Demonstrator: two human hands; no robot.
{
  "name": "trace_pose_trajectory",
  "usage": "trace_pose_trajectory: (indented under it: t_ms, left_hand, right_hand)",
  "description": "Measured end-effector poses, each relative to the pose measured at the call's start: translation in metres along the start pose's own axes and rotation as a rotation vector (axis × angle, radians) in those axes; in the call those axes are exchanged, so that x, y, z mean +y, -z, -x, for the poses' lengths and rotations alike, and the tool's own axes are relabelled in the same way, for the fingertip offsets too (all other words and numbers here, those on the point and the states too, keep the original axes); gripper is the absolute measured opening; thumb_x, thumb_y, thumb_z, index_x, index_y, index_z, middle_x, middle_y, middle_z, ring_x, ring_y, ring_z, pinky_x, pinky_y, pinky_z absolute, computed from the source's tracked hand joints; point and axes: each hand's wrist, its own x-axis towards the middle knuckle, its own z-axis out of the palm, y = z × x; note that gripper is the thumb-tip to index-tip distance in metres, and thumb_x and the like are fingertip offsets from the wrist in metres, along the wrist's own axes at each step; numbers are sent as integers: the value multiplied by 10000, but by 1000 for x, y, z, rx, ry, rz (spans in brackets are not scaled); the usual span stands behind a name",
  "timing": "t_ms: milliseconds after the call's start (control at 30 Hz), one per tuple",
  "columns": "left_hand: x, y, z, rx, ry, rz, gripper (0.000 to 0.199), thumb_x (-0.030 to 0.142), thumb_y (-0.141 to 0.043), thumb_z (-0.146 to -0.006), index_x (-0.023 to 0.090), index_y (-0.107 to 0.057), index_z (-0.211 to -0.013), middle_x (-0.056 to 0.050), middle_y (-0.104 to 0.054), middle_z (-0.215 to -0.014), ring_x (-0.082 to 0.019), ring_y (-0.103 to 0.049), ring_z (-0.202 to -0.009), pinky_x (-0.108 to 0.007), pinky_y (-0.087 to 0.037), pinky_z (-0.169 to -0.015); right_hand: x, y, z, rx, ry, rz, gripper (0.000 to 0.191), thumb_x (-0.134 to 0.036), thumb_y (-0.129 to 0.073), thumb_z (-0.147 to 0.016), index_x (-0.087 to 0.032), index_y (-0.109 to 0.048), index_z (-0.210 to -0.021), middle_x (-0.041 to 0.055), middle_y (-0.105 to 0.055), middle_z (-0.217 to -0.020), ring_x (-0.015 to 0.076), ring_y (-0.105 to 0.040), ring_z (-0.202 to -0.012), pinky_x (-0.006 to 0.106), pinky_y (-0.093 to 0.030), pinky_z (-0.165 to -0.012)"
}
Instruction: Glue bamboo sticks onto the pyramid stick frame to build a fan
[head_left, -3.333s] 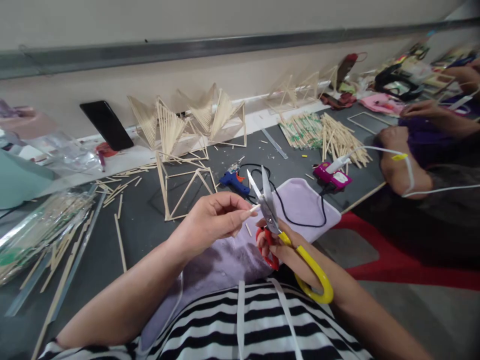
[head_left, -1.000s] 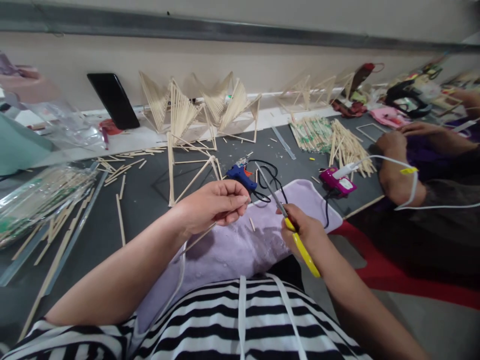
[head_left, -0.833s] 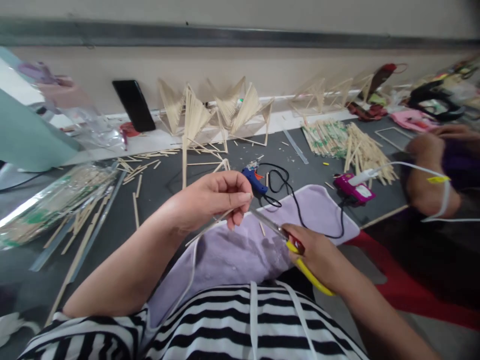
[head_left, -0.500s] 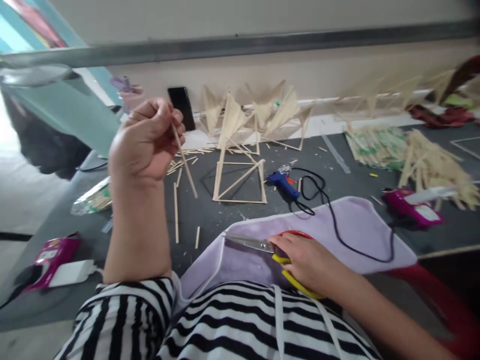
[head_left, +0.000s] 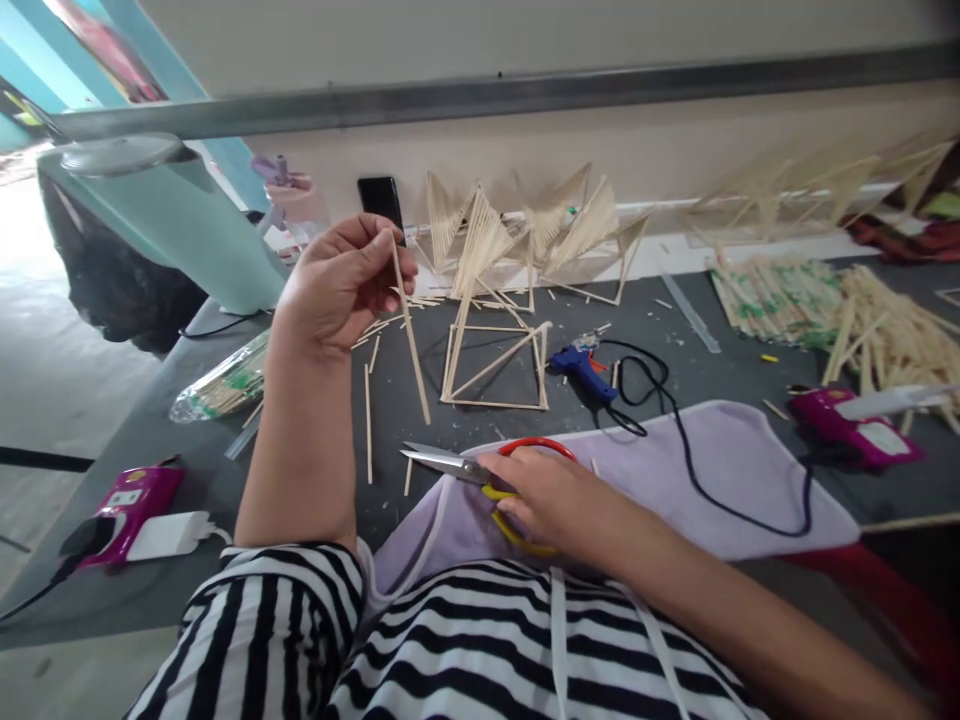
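Pinched at its upper end, a thin wooden stick [head_left: 412, 340] hangs slanting down from my left hand [head_left: 341, 275]. My right hand [head_left: 555, 495] is closed around the red and yellow handles of a pair of scissors [head_left: 450, 462]. Their blades point left, slightly parted, below the stick's lower end and apart from it. Behind lies a square stick frame [head_left: 495, 404] with a diagonal, joined to a fan-like stick structure [head_left: 480, 240]. Two loose sticks lie near the blades, a long one [head_left: 368, 425] and a short one [head_left: 408, 476].
A blue glue gun [head_left: 585, 372] with a black cord lies right of the frame. Stick bundles [head_left: 780, 300] are at the right, purple power sockets [head_left: 135, 505] on both sides. A lilac cloth [head_left: 720, 470] covers the front edge. A green tumbler [head_left: 180, 220] stands at left.
The scissors in my right hand have moved left and up, and their blades have parted slightly. My left hand still holds the stick, now a little further right in view.
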Motion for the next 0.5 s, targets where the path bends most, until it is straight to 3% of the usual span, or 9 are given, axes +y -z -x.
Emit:
trace_pose_trajectory:
  t_ms: [100, 167, 233, 333, 400, 500]
  left_hand:
    - [8, -19, 8, -99, -41, -29, 126, 299, -665, -842, 222, -577, -890, 44, -674, -683, -82, -579, -558, -203, -329, -357]
    - [15, -39, 15, -137, -56, -18, 108, 272, -663, -846, 212, -591, -898, 34, -673, -681, -89, -586, -544, -202, -364, -362]
    - [23, -61, 23, -130, -69, -3, 87, 244, -653, -852, 192, -608, -905, 11, -671, -690, -109, -601, -553, -211, -405, -380]
    - [34, -86, 38, -93, -96, 4, 41, 190, -634, -855, 186, -623, -894, -8, -672, -698, -123, -612, -564, -212, -443, -406]
    - [38, -94, 45, -104, -93, -7, 145, 162, -657, -829, 193, -644, -970, -15, -686, -700, -122, -617, -560, -203, -466, -431]
    - [36, -91, 50, -133, -37, -90, 167, 169, -671, -816, 203, -679, -979, -25, -707, -700, -110, -614, -541, -183, -482, -452]
  right_hand:
    - [-3, 22, -2, 74, 9, -90, 280, -308, -524, -904, -200, -655, -1127, 108, -691, -985, 252, -621, -956, 371, -444, -844]
    - [-8, 38, -4, 140, 49, -323, 367, -382, -491, -936, -198, -608, -1231, 81, -696, -982, 209, -627, -915, 336, -453, -825]
    - [-14, 52, -8, 174, 176, -607, 446, -436, -525, -920, -203, -551, -1299, 29, -689, -924, 149, -622, -823, 268, -460, -763]
    - [-24, 63, -17, 253, 335, -808, 279, -384, -535, -920, -169, -647, -1056, -21, -625, -764, 95, -577, -699, 202, -439, -674]
    - [-28, 65, -22, 295, 384, -839, 249, -355, -511, -933, -154, -652, -894, -25, -592, -718, 81, -554, -665, 186, -426, -644]
    - [-21, 66, -23, 337, 381, -846, 294, -382, -483, -946, -152, -656, -888, -20, -592, -690, 83, -553, -637, 189, -429, -616]
